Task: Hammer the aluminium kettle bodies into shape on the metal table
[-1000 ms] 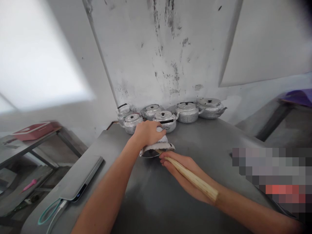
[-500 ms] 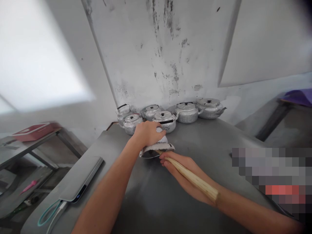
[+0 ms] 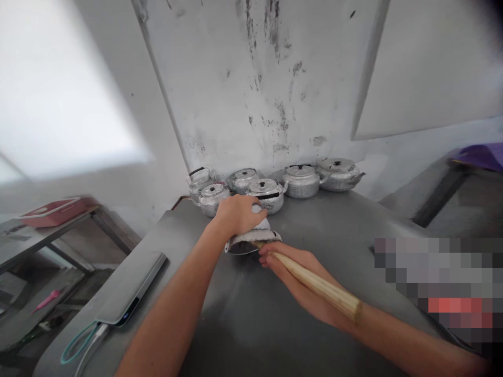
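A small silvery metal kettle [image 3: 262, 224] lies tipped on the table, its round opening facing me and its thin wire handle below the mouth. Over its side and base my left hand [image 3: 239, 215] is wrapped, gripping it. My right hand [image 3: 293, 264] is closed round a pale wooden stick [image 3: 322, 283]. The stick's far end enters the kettle's mouth, where its tip is hidden. Its thick near end rests along my right wrist.
Several silvery kettles [image 3: 302, 180] with black-knobbed lids stand along the wall on the grey table [image 3: 314, 230]. A power bank [image 3: 131, 288] with cables lies at left. Beyond it a side table carries a red basket [image 3: 57, 212]. A purple cloth [image 3: 481, 156] lies at right.
The wooden stick and my right hand have shifted slightly right and toward me, drawing the stick a little out of the kettle. My left hand and the kettle have stayed put.
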`<state>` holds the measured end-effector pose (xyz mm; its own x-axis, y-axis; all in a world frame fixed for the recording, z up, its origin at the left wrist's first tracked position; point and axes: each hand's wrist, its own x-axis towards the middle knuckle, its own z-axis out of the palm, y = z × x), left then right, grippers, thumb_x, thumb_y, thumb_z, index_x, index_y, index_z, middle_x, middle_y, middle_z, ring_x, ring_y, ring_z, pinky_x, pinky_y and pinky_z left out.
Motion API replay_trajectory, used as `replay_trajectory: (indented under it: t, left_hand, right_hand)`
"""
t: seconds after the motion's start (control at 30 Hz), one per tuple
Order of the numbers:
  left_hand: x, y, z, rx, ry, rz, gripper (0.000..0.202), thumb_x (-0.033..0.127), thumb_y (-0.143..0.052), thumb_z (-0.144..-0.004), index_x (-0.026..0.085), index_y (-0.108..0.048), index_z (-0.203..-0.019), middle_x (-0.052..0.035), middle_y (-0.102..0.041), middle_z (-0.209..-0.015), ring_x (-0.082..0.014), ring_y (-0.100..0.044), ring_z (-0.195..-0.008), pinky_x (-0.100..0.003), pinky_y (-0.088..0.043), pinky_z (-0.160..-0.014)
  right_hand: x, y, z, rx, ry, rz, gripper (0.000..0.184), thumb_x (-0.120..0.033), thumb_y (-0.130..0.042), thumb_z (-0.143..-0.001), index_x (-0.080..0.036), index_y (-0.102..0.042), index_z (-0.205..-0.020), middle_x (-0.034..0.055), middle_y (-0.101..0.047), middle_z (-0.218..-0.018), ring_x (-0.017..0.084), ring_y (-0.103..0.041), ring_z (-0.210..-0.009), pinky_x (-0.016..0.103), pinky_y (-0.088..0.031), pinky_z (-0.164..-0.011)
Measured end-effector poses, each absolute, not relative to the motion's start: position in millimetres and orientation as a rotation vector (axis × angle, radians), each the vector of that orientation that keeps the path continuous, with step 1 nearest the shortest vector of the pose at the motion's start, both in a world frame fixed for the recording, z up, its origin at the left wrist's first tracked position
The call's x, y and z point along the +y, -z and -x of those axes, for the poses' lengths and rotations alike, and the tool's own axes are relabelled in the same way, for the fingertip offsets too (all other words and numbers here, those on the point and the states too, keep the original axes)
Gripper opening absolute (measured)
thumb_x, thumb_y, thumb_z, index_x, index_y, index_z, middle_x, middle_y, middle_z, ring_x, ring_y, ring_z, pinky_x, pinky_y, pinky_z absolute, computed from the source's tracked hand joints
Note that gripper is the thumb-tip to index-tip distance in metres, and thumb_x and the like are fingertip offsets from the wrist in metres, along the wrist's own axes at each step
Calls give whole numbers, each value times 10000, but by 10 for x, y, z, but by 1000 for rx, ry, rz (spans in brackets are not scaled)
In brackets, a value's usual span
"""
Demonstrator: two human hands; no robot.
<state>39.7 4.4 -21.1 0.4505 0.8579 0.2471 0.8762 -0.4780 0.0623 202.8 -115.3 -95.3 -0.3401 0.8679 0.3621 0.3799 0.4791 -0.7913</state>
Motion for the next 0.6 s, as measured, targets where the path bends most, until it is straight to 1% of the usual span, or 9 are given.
replay_trajectory:
  t: [0.1,0.27,0.4,0.5,0.6]
  left_hand:
    - [37,208,-399,-1569,373,2617,460,584,-488,-929,316,-744,-1202,-54,-766,-1147,-340,-678,-1078,-426,-503,-916]
    - [39,212,-399,-1575,375,2612,455,579,-497,-929,315,-744,-1206,-52,-763,-1162,-337,-673,-1092,-422,-498,-930]
    - [43,214,-396,-1572,378,2615,457,583,-494,-931,317,-744,-1206,-54,-764,-1155,-333,-677,-1078,-417,-501,-920]
    - [45,211,-395,-1569,373,2616,459,585,-493,-929,316,-745,-1202,-57,-764,-1150,-338,-678,-1072,-422,-504,-907]
    - [47,213,-395,-1568,375,2613,460,588,-490,-930,318,-743,-1203,-53,-764,-1155,-337,-678,-1081,-420,-503,-912]
  right_hand:
    - [-1147,941,-2023,-1909,-735,1007,214,-322,-478,-1049,-250,-661,-1134,30,-738,-1046,177,-700,-949,283,-540,-878]
    - [-1155,895,-1977,-1970,-687,991,203,-295,-497,-1022,-241,-687,-1070,34,-754,-1004,186,-718,-902,299,-562,-863]
    - [-1165,884,-1959,-1968,-638,1008,204,-273,-491,-1015,-231,-682,-1074,45,-754,-1036,188,-718,-921,309,-558,-885]
    - [-1172,880,-1970,-1976,-656,1009,201,-277,-486,-1018,-228,-680,-1038,39,-746,-988,182,-711,-883,303,-559,-865]
    - [-1182,877,-1984,-1959,-711,1008,214,-291,-477,-1030,-243,-682,-1068,27,-741,-974,176,-706,-869,289,-560,-826]
